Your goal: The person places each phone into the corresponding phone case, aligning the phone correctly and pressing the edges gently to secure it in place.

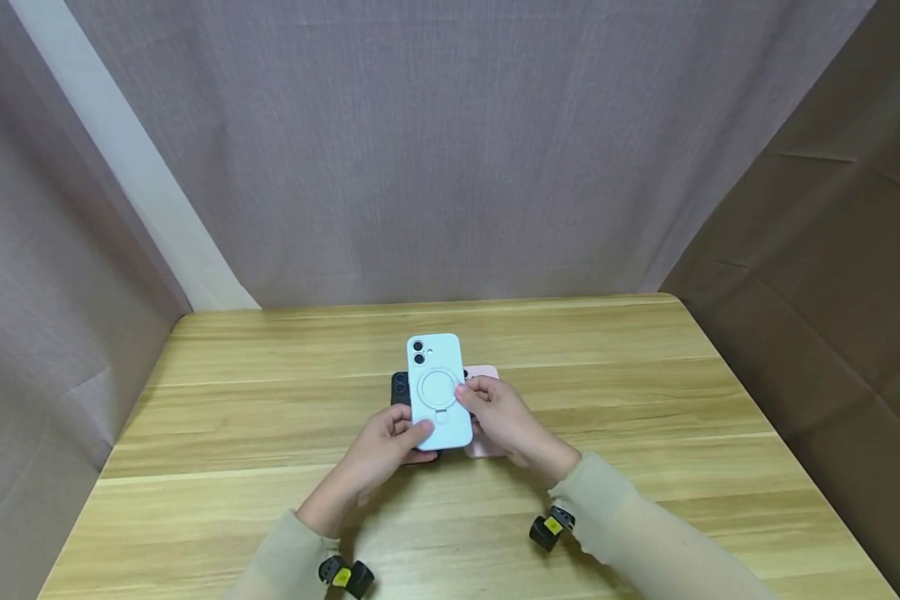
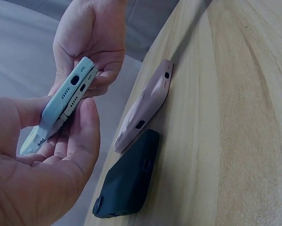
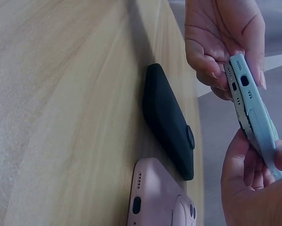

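Between both hands, above the table, is a pale blue phone case (image 1: 441, 392) with a ring on its back and camera openings at the top. A second pale slab (image 2: 83, 88) with its own port hole lies against its inner side, a thin gap running between them. My left hand (image 1: 381, 446) holds the lower left corner, thumb on the back and fingers beneath. My right hand (image 1: 506, 421) pinches the right edge, thumb near the ring. Below them on the table are a black phone case (image 3: 166, 117) and a pink phone case (image 2: 143, 108), side by side.
The wooden table (image 1: 270, 358) reaches back to a grey curtain (image 1: 450, 167). A brown cloth (image 1: 817, 275) hangs along the right side. A small black camera is strapped at each wrist, over beige sleeves (image 1: 630, 517).
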`<state>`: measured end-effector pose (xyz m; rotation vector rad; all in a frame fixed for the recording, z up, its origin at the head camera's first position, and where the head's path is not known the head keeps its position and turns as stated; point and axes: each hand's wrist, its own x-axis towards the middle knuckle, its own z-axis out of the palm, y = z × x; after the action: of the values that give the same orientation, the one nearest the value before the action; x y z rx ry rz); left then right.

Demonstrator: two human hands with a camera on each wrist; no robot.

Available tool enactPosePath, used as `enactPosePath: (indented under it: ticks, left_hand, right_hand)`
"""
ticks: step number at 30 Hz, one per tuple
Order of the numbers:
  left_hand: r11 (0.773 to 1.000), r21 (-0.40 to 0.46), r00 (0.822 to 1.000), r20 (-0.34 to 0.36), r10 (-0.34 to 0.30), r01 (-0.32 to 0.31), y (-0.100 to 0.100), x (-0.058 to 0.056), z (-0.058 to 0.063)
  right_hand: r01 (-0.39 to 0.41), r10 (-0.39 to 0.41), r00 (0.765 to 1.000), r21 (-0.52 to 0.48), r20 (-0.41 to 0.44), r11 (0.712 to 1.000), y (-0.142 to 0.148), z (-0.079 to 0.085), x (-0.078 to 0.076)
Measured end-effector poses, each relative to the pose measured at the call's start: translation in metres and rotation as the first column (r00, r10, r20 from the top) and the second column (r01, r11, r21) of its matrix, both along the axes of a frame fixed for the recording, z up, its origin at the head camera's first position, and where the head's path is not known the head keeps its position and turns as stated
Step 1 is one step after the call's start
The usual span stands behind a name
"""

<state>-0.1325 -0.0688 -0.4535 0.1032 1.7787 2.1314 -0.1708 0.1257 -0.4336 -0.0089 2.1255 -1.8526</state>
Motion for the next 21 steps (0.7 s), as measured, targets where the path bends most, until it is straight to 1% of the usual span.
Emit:
enactPosePath:
  ticks: [13,18,21]
  left_hand:
    - [1.000,-0.026,0.997,-0.081,0.015,-0.018,0.0005,0.0012,-0.0066]
    - [0.999,-0.034,0.996,-0.085,0.028,-0.031,0.0009,0.0028,-0.0075]
    - [0.999,-0.028,0.996,-0.075,0.040,-0.042,0.0014,0.0036,-0.0069]
  right_hand:
    - [0.001,-0.002,1.000,-0.003,-0.013,1.000,0.0002,-0.0030,-0.0001]
    - [-0.008,0.008,1.000,-0.019,-0.009,1.000,-0.0003,-0.0053,0.0008]
    - [-0.003,0.003,1.000,-0.025,0.002,1.000,-0.0004,-0.0056,0.0014]
